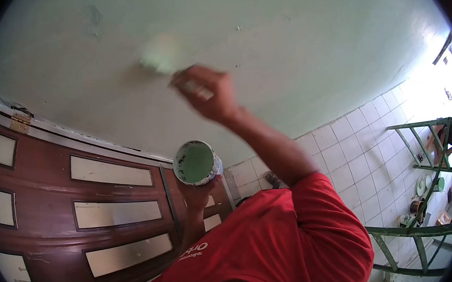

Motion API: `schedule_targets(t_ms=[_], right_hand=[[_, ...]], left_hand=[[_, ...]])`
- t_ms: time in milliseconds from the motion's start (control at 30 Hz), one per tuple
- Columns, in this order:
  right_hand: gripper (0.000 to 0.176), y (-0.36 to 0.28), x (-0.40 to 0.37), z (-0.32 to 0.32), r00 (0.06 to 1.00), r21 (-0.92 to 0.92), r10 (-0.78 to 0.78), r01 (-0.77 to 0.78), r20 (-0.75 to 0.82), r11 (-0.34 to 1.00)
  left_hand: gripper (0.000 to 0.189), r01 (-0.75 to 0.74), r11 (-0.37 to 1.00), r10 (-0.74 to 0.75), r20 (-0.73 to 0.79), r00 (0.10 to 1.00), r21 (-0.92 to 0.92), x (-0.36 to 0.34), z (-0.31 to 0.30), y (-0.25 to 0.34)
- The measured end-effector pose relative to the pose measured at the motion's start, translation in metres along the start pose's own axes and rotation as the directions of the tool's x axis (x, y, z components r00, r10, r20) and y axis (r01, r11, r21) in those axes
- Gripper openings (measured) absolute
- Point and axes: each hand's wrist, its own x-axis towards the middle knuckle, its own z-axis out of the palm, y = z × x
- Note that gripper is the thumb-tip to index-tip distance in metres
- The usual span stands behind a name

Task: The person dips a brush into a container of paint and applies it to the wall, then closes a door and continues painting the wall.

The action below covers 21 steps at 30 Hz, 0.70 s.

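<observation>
My right hand [206, 93] is closed around the handle of a paintbrush, somewhat smeared by motion. The brush's pale green bristles [157, 67] are at the wall [105, 91], which has green paint above and a duller grey-beige area around the brush. Below and slightly right of the brush, my left hand [199, 193] grips a paint can [216, 164] from its underside and side. Light green paint [196, 164] shows inside the tilted can, and paint smears its rim.
Brown door panels with pale insets [42, 183] stand at lower left, beside a brass hinge [20, 123]. White floor tiles [340, 141] run along the wall's base. A green metal frame [418, 233] stands at right, with several containers on the floor near it.
</observation>
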Motion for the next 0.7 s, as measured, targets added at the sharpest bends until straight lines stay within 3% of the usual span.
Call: schedule_targets(t_ms=[67, 100, 133, 200, 233, 300, 367, 433, 500, 533, 633, 700], right_hand=[[0.011, 0.031, 0.025, -0.052, 0.988, -0.062, 0.052, -0.062, -0.147, 0.996], [0.013, 0.029, 0.042, -0.093, 0.976, -0.145, -0.02, -0.012, -0.215, 0.989], [0.011, 0.043, 0.051, -0.125, 0.921, -0.05, 0.105, -0.133, -0.375, 0.99], [0.008, 0.063, 0.066, -0.192, 0.815, -0.139, 0.116, -0.234, -0.568, 0.962], [0.01, 0.069, 0.074, -0.215, 0.779, -0.258, -0.071, -0.119, -0.623, 0.959], [0.014, 0.059, 0.084, -0.236, 0.706, -0.464, -0.148, -0.279, -0.693, 0.841], [0.011, 0.051, 0.09, -0.22, 0.683, -0.57, -0.251, -0.289, -0.686, 0.769], [0.01, 0.059, 0.086, -0.18, 0.767, -0.693, -0.37, -0.133, -0.525, 0.708], [0.012, 0.028, 0.073, -0.102, 0.877, -0.716, -0.328, -0.027, -0.352, 0.698], [0.014, 0.028, 0.068, -0.07, 0.849, -0.623, -0.473, 0.24, -0.237, 0.744], [0.022, -0.015, 0.048, 0.018, 0.909, -0.456, -0.392, 0.292, -0.142, 0.841], [0.024, -0.033, 0.047, 0.043, 0.939, -0.287, -0.338, 0.308, -0.058, 0.907]], left_hand=[[0.096, -0.025, 0.999, 0.026, -0.009, 1.0, 0.022, 0.0, -0.002, -0.001], [0.095, -0.038, 0.998, 0.039, -0.016, 0.999, 0.046, 0.0, -0.002, 0.0], [0.095, -0.048, 0.998, 0.049, -0.026, 0.998, 0.041, 0.001, -0.003, 0.001], [0.093, 0.007, 0.999, -0.009, -0.044, 0.999, -0.045, 0.0, -0.003, 0.005], [0.093, 0.004, 0.999, -0.007, -0.057, 0.998, -0.051, -0.002, -0.004, 0.001], [0.094, -0.005, 1.0, 0.004, -0.065, 0.998, -0.017, -0.002, -0.007, -0.009], [0.093, -0.031, 1.0, 0.031, -0.072, 0.997, -0.001, -0.001, -0.005, -0.01], [0.093, -0.058, 0.998, 0.059, -0.071, 0.996, 0.016, 0.002, -0.002, -0.005], [0.096, -0.059, 0.998, 0.059, -0.08, 0.995, 0.01, 0.005, 0.003, 0.008], [0.096, -0.07, 0.998, 0.07, -0.081, 0.994, 0.01, 0.008, 0.004, 0.005], [0.1, -0.087, 0.993, 0.094, -0.085, 0.992, 0.083, 0.005, 0.008, -0.003], [0.097, -0.045, 0.997, 0.05, -0.08, 0.996, 0.065, 0.004, 0.012, 0.003]])
